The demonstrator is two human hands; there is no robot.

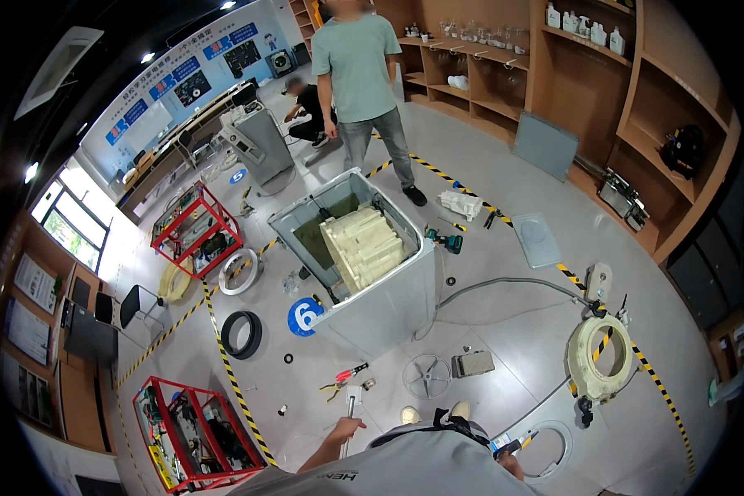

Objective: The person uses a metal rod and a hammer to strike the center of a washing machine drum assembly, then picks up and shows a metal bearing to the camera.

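Note:
Low in the head view, my left hand [347,428] is closed around a silver metal bar [351,405] that stands nearly upright. Just past it on the floor lie pliers with yellow grips [331,390] and a red-handled tool [352,373]. At my right side, my right hand [511,465] is closed on a small dark object [511,447] whose kind I cannot make out. Beside that hand a pale ring [560,450] lies on the floor. Ahead stands an opened grey washing machine cabinet [380,318], with a cream ribbed tub [364,248] inside.
A pulley wheel [427,376] and a brick-like block [474,364] lie before my feet. Right is a cream ring-shaped part [583,355] with a hose. Red tool carts [194,434] stand left. A person [357,74] stands behind the cabinet; another crouches farther back.

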